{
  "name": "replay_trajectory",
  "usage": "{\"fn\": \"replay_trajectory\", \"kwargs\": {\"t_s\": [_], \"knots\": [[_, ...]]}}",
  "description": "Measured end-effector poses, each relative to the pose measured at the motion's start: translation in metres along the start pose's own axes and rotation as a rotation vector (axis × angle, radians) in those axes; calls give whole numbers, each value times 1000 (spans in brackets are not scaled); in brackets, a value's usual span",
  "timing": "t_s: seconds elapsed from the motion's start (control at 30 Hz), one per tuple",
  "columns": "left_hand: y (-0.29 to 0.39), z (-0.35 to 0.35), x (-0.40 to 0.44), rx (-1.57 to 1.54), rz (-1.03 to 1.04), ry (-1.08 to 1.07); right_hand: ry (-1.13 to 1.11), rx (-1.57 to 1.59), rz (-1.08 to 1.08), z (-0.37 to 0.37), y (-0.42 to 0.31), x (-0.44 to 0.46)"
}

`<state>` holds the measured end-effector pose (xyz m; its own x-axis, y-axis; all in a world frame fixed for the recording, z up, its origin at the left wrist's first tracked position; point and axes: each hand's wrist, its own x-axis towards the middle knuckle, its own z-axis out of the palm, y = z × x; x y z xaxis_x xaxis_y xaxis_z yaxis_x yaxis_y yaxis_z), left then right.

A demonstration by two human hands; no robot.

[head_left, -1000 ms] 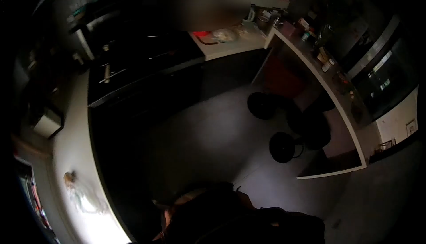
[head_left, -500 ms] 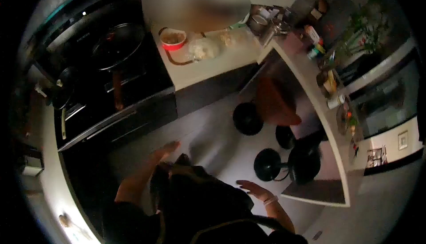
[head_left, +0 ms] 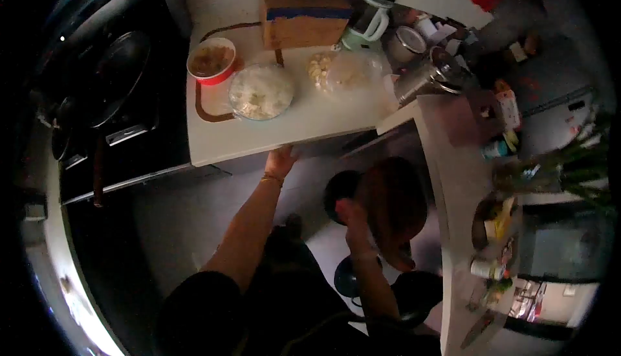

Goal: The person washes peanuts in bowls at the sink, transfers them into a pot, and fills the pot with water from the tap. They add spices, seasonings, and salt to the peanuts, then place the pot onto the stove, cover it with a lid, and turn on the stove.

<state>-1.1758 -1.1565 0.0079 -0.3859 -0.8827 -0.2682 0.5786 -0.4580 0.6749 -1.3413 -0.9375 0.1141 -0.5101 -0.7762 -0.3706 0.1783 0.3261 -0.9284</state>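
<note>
The left hand (head_left: pixel 281 160) reaches to the cabinet front (head_left: pixel 323 149), just below the surface's (head_left: pixel 310 123) front edge; its fingertips are hidden, so I cannot tell its grip. The right hand (head_left: pixel 351 215) is blurred beside the brown chair (head_left: pixel 391 200) (no telling whether it is closed or holding anything). A strip of room separates the glass bowl (head_left: pixel 261 92) from the front edge. The red-and-white tub (head_left: pixel 212 61) sits near the left edge, the cardboard box (head_left: pixel 304 22) farther back. Dimness obscures the pan (head_left: pixel 119 81) on the stove.
</note>
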Motion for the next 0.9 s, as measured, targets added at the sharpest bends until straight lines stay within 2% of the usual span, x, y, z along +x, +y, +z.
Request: {"fn": "replay_trajectory", "kwargs": {"t_s": [0.07,0.1,0.13,0.17,0.23,0.3,0.33,0.4,0.47,0.53,0.6,0.67,0.73,0.8,0.83,0.9], "knots": [[-17,-2,6,-151,18,43,-120,-147,106,3,5,103],[-32,-7,0,-149,10,78,62,-28,57,27,-23,110],[-46,-11,-7,-239,-1,288,236,81,-14,53,-54,115],[-54,-16,-12,-327,-2,491,318,97,-36,60,-44,144],[-37,1,-58,-153,-170,594,333,7,24,50,45,220],[-46,-14,-104,-142,-285,703,145,-36,217,48,143,277],[-42,-12,-131,-12,-256,652,-115,109,579,51,169,296],[-52,-41,-177,761,-150,500,-323,210,787,77,211,311],[-39,-31,-200,951,-171,625,-217,150,736,125,249,330],[-43,-27,-215,880,-89,872,-116,118,642,171,251,341],[-59,-49,-239,908,-28,987,-59,105,581,204,246,355],[-74,-88,-261,867,-183,1264,-29,96,553,221,241,359],[-50,-69,-257,895,-230,1256,-20,78,535,229,253,362],[-44,-65,-252,1079,-243,1426,-17,69,523,232,261,360],[-43,-65,-250,1068,-253,1442,-18,70,519,234,265,358],[-38,-65,-256,1079,-43,1338,-18,80,519,237,271,355]]}}
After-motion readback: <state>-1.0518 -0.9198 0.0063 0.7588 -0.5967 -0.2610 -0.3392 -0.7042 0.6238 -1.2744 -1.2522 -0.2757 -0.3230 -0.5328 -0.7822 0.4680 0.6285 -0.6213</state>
